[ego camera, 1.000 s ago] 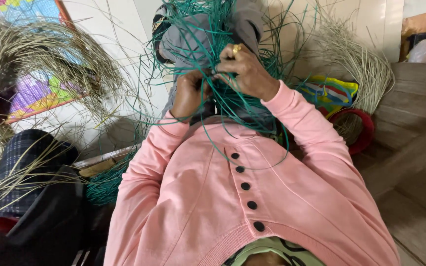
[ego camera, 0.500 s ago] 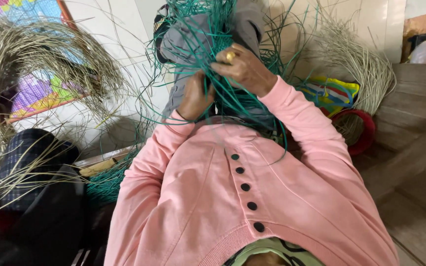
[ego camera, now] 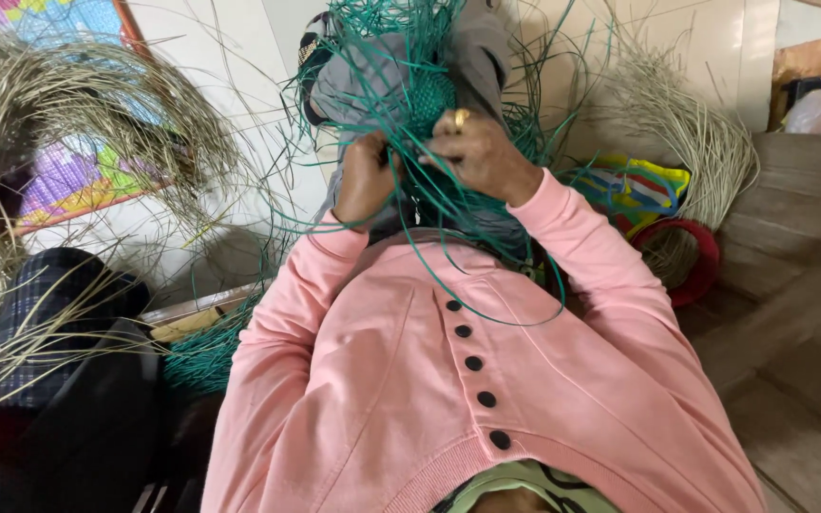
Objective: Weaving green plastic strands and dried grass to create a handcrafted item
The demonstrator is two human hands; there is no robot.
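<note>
hands meet at the top middle of the view, both buried in a tangle of green strands (ego camera: 448, 204). your left hand (ego camera: 365, 180) is curled into a fist around a few strands on the near-left side of the small woven green patch (ego camera: 429, 95); your right hand (ego camera: 477, 152), with a gold ring (ego camera: 461, 119) on one finger, pinches strands right against the patch's lower edge. the two hands sit just beside each other, almost touching, fingers closed narrow on the material.

woven patch lies just beyond your fingertips, over a grey cloth (ego camera: 353, 81) on your lap. your right hand is the nearer one to it; the left sits slightly lower and to the side. loose strands fan out from the patch in every direction, with the longest ones running back toward your chest and looping over the pink cardigan (ego camera: 410, 399). so the long axis of the free strands runs from the patch toward you, between your forearms.

pale dried straw (ego camera: 78, 104) arcs at the left edge, another bundle of it at the right above a red basket rim (ego camera: 700, 266). a coil of green strands lies by your left elbow.
</note>
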